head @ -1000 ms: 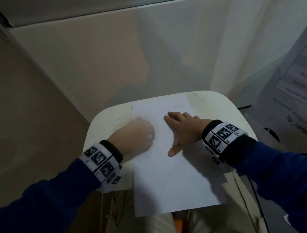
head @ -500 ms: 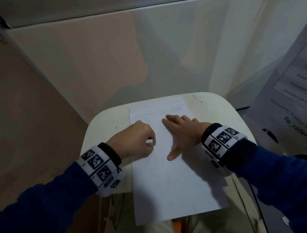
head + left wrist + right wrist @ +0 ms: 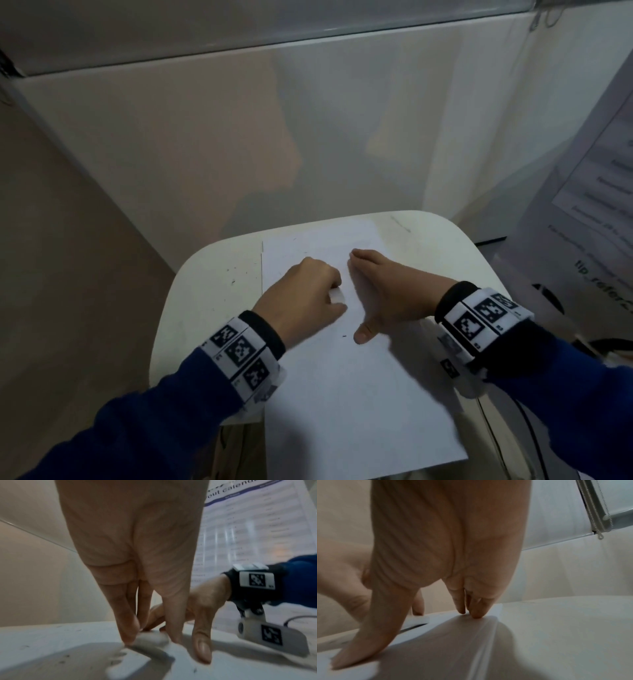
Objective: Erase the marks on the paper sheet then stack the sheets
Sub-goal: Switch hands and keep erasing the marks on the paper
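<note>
Two hands work over a white paper sheet lying on a small, rounded, off-white worktop. The sheet's near end juts past the worktop's front edge. At its far left corner the edge of a second sheet shows, slightly offset beneath the top one.

Left hand: fingers curled round a small white eraser, which shows between thumb and fingertips in the head view. In the left wrist view the eraser is pinched between the fingers and pressed down onto the paper; the picture is blurred there.

Right hand: laid flat on the sheet just right of the left hand, fingers straight and close together, pointing toward the sheet's left side, thumb spread toward the near edge. It holds nothing; it presses the paper onto the worktop. In the right wrist view the fingertips and thumb bear on the paper, which bows up slightly between them.

A tiny dark speck lies on the sheet just left of the thumb tip. Small dark flecks are scattered on the bare worktop left of the paper. Faint marks near the sheet's far end are too weak to make out.

Both wrists carry black bands with white blocks of square black-and-white markers, over dark blue sleeves. A pale wall stands behind the worktop, and a printed poster hangs at the right.
</note>
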Demonstrator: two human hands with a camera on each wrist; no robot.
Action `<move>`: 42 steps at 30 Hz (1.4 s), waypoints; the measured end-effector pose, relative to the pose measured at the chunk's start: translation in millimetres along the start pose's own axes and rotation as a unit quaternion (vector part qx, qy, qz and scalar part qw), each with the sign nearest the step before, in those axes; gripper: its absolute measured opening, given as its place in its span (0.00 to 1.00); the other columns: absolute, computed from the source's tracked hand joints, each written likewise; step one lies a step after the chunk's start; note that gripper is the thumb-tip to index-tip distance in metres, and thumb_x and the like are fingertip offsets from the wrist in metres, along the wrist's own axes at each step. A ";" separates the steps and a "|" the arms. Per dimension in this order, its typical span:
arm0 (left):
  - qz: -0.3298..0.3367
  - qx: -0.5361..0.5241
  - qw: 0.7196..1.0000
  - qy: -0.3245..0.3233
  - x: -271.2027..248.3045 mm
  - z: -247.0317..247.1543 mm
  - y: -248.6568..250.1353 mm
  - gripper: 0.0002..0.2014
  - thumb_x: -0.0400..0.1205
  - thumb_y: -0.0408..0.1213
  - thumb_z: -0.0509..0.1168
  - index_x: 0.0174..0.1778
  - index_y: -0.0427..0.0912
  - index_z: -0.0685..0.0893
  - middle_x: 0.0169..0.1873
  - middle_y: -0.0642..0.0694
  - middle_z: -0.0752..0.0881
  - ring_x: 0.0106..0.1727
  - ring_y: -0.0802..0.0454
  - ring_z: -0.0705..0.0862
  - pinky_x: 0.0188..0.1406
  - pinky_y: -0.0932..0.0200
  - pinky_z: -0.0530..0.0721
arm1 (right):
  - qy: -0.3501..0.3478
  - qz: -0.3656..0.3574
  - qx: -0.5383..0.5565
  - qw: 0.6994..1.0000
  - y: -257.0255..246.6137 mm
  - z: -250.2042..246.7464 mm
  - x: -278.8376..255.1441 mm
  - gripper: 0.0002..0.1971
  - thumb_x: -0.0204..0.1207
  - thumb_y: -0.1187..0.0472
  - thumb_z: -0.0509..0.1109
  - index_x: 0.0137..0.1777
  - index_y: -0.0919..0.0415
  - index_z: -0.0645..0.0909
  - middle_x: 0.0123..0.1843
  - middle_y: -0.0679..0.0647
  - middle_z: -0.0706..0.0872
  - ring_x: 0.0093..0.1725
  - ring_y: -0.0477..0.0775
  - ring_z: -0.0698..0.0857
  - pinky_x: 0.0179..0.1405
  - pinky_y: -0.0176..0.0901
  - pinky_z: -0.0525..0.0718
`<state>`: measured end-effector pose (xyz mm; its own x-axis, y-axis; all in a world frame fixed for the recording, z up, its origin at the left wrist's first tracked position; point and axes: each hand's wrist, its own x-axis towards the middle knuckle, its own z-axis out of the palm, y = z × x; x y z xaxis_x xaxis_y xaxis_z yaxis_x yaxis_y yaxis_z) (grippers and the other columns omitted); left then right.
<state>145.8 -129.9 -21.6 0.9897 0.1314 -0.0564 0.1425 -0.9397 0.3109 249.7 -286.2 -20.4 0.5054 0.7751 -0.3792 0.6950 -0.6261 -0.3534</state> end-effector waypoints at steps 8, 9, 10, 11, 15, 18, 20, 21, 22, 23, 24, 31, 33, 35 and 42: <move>-0.012 -0.017 1.000 -0.023 10.2 -20.9 -31.3 0.13 0.81 0.46 0.69 0.61 0.52 0.89 0.56 0.53 0.89 0.48 0.58 0.86 0.52 0.55 0.88 | 0.083 -0.070 0.019 0.994 1.1 -1.3 2.1 0.46 0.58 0.39 0.85 0.77 0.48 0.74 0.74 0.42 0.75 0.71 0.47 0.76 0.71 0.41 0.75; -0.022 -0.007 0.999 -0.022 15.1 -20.2 -36.6 0.13 0.82 0.42 0.68 0.63 0.51 0.88 0.60 0.52 0.88 0.52 0.55 0.87 0.55 0.55 0.87 | 0.079 -0.080 0.023 0.993 -1.5 -0.3 2.3 0.43 0.58 0.38 0.85 0.74 0.45 0.76 0.70 0.41 0.77 0.67 0.46 0.78 0.68 0.41 0.77; -0.030 0.004 0.999 -0.029 18.9 -18.5 -40.9 0.16 0.83 0.40 0.68 0.66 0.50 0.86 0.63 0.51 0.86 0.58 0.53 0.86 0.59 0.55 0.85 | 0.070 -0.089 0.029 0.993 -4.0 1.4 3.0 0.40 0.59 0.37 0.84 0.73 0.43 0.78 0.68 0.40 0.78 0.65 0.45 0.79 0.67 0.42 0.78; -0.035 0.015 0.998 -0.044 22.0 -15.9 -44.3 0.19 0.82 0.39 0.69 0.70 0.50 0.83 0.67 0.51 0.83 0.63 0.52 0.84 0.63 0.55 0.83 | 0.060 -0.100 0.033 0.993 -6.6 3.2 3.2 0.38 0.59 0.38 0.84 0.71 0.41 0.79 0.66 0.40 0.78 0.64 0.45 0.79 0.67 0.42 0.78; -0.025 0.060 0.994 -0.092 32.5 -7.9 -49.9 0.22 0.80 0.40 0.71 0.71 0.49 0.78 0.67 0.50 0.77 0.66 0.48 0.79 0.59 0.57 0.78 | 0.063 -0.122 0.033 0.990 -11.0 9.2 8.2 0.30 0.65 0.43 0.83 0.69 0.42 0.82 0.64 0.43 0.77 0.60 0.47 0.80 0.62 0.38 0.78; -0.011 0.074 0.991 -0.110 34.5 -12.1 -48.3 0.29 0.79 0.44 0.74 0.76 0.51 0.74 0.66 0.49 0.78 0.68 0.47 0.78 0.60 0.56 0.77 | 0.069 -0.127 0.024 0.989 -12.6 8.3 12.0 0.25 0.68 0.45 0.81 0.66 0.45 0.85 0.61 0.45 0.81 0.55 0.48 0.83 0.57 0.40 0.81; -0.008 0.074 0.989 -0.127 33.8 -16.1 -48.2 0.34 0.76 0.51 0.76 0.77 0.52 0.72 0.66 0.51 0.77 0.68 0.47 0.77 0.61 0.55 0.77 | 0.074 -0.139 -0.001 0.988 -13.0 6.2 13.1 0.19 0.71 0.44 0.78 0.61 0.46 0.87 0.54 0.46 0.85 0.50 0.47 0.85 0.53 0.41 0.84; -0.007 0.078 0.988 -0.132 33.7 -17.9 -48.1 0.34 0.74 0.54 0.77 0.74 0.51 0.74 0.62 0.52 0.76 0.65 0.48 0.78 0.57 0.55 0.77 | 0.081 -0.140 -0.005 0.987 -13.4 4.1 12.9 0.15 0.73 0.44 0.75 0.56 0.47 0.88 0.49 0.44 0.87 0.46 0.45 0.85 0.51 0.41 0.84; -0.006 0.087 0.987 -0.138 34.0 -18.8 -48.8 0.33 0.73 0.56 0.77 0.71 0.50 0.75 0.59 0.52 0.75 0.62 0.48 0.77 0.54 0.55 0.77 | 0.091 -0.135 -0.005 0.987 -13.2 1.8 13.4 0.11 0.75 0.46 0.73 0.51 0.50 0.89 0.44 0.43 0.88 0.42 0.43 0.85 0.48 0.39 0.84; -0.008 0.095 0.985 -0.145 34.6 -19.2 -49.5 0.34 0.72 0.58 0.77 0.70 0.48 0.76 0.58 0.51 0.73 0.61 0.49 0.76 0.54 0.54 0.79 | 0.101 -0.128 -0.005 0.987 -12.9 -1.2 13.7 0.09 0.76 0.48 0.71 0.47 0.52 0.88 0.40 0.43 0.88 0.39 0.43 0.85 0.45 0.37 0.83; -0.010 0.101 0.983 -0.150 35.4 -19.4 -50.1 0.36 0.72 0.58 0.77 0.72 0.47 0.76 0.60 0.51 0.72 0.62 0.50 0.75 0.57 0.52 0.80 | 0.111 -0.118 -0.003 0.987 -12.9 -5.0 14.7 0.09 0.76 0.50 0.70 0.44 0.53 0.88 0.37 0.43 0.88 0.37 0.43 0.84 0.42 0.35 0.81; -0.033 0.110 0.980 -0.161 40.6 -18.4 -48.7 0.44 0.71 0.56 0.80 0.79 0.42 0.69 0.77 0.48 0.67 0.75 0.47 0.70 0.70 0.45 0.79 | 0.170 -0.060 -0.033 0.983 -3.1 -39.9 41.4 0.10 0.75 0.51 0.74 0.52 0.53 0.90 0.43 0.48 0.91 0.41 0.48 0.84 0.43 0.39 0.79; -0.044 0.109 0.978 -0.174 43.7 -19.1 -48.5 0.51 0.71 0.56 0.79 0.84 0.40 0.62 0.82 0.47 0.61 0.80 0.47 0.64 0.75 0.44 0.75 | 0.169 -0.061 -0.028 0.983 -2.8 -45.3 55.3 0.09 0.76 0.54 0.76 0.51 0.57 0.89 0.44 0.51 0.90 0.41 0.51 0.84 0.42 0.40 0.78; -0.055 0.109 0.973 -0.195 46.3 -20.9 -48.7 0.57 0.72 0.57 0.79 0.88 0.39 0.52 0.87 0.47 0.52 0.85 0.47 0.57 0.80 0.44 0.69 | 0.161 -0.061 -0.035 0.984 -5.8 -47.7 68.9 0.08 0.76 0.56 0.75 0.51 0.59 0.89 0.45 0.53 0.90 0.41 0.50 0.81 0.42 0.38 0.74; -0.063 0.124 0.970 -0.201 51.6 -21.8 -47.0 0.59 0.70 0.59 0.79 0.88 0.40 0.51 0.86 0.48 0.53 0.84 0.46 0.58 0.77 0.41 0.72 | 0.111 -0.052 -0.067 0.990 -16.0 -57.1 88.3 0.03 0.74 0.58 0.76 0.41 0.55 0.86 0.37 0.48 0.85 0.41 0.51 0.82 0.43 0.41 0.79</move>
<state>190.5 -72.1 -18.4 0.8728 0.1637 -0.4598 0.2057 -0.9777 0.0423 312.4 -202.8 0.6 0.5171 0.8438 -0.1436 0.8034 -0.5363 -0.2585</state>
